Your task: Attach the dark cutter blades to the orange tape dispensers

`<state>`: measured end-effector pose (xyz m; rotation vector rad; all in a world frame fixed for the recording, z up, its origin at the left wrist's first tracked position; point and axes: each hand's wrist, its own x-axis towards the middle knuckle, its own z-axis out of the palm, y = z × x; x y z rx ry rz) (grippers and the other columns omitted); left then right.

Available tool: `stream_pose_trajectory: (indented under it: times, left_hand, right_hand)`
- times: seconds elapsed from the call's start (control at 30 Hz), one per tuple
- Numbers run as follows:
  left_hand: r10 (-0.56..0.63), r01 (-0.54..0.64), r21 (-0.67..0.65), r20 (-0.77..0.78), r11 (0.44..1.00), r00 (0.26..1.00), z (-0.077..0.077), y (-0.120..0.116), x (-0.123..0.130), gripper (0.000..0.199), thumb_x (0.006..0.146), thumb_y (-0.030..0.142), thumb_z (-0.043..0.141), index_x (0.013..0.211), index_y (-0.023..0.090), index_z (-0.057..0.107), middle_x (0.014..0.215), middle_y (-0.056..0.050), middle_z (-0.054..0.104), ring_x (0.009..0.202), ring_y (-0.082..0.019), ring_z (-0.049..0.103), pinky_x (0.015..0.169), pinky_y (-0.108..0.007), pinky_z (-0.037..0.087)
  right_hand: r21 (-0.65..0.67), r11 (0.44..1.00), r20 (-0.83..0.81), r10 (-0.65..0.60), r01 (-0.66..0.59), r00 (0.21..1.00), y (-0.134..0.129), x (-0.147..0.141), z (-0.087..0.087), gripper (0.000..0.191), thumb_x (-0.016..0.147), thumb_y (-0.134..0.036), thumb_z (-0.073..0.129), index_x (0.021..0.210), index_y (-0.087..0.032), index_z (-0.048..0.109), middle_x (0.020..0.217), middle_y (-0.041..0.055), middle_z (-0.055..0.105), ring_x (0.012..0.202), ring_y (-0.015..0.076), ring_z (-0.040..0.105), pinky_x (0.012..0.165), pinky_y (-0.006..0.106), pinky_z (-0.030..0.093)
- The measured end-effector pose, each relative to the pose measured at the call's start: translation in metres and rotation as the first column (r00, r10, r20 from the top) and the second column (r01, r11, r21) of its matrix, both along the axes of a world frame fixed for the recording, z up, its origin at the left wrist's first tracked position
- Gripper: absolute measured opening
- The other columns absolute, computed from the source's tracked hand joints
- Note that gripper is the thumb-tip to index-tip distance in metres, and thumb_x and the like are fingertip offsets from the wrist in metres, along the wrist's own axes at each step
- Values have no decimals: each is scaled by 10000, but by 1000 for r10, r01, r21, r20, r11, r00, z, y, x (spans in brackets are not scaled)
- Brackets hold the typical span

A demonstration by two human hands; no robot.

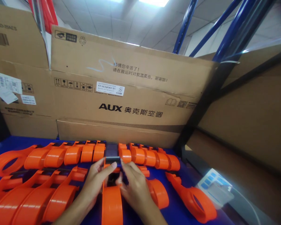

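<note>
Both my hands hold an orange plastic tape dispenser [111,203] in front of me, its round hub towards me and its head pointing away. My left hand [97,175] grips the head from the left, its thumb lying on a dark strip [112,160] across the front. My right hand [134,182] closes on the head's right side, beside a dark blue part there. The fingertips hide some of the head's inside. More orange tape dispensers [53,157] stand in a row beyond my hands, and others [34,203] lie close to my left forearm.
A blue tabletop [178,200] carries the dispensers. One dispenser [193,200] lies apart at the right, near a pale box [215,187] with a cable. Cardboard panels [131,128] rise behind, with a dark post [196,103] and blue rack bars at the right.
</note>
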<state>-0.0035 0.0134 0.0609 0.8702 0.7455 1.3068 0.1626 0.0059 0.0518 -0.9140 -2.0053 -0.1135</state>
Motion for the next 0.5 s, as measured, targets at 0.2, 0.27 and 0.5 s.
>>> stream_pose_trajectory:
  times: [0.2, 0.27, 0.5]
  left_hand:
    - [99, -99, 8, 5, 995, 995, -1, -1, 0, 319, 731, 366, 887, 972, 186, 782, 869, -38, 790, 782, -183, 718, 765, -250, 553]
    - [120, -120, 6, 4, 993, 993, -2, -2, 3, 341, 726, 375, 889, 992, 189, 782, 909, -40, 788, 809, -186, 715, 767, -245, 547]
    - [75, -74, 33, -33, 997, 997, -5, -3, 6, 358, 782, 479, 833, 975, 184, 771, 712, -9, 710, 606, -145, 628, 607, -223, 492]
  right_hand:
    - [-146, 982, 12, 119, -116, 993, 3, 10, 19, 444, 972, -142, 542, 1410, -192, 588, 1036, 120, 731, 921, 247, 696, 803, 374, 626]
    - [-181, 976, -16, 121, -122, 993, 3, 13, 25, 394, 990, -182, 547, 1376, -203, 625, 1011, 111, 738, 905, 242, 704, 791, 367, 622]
    - [-186, 981, -90, 40, -56, 995, 2, 13, 25, 325, 943, -285, 664, 1254, -205, 707, 940, 96, 757, 824, 241, 715, 750, 361, 605]
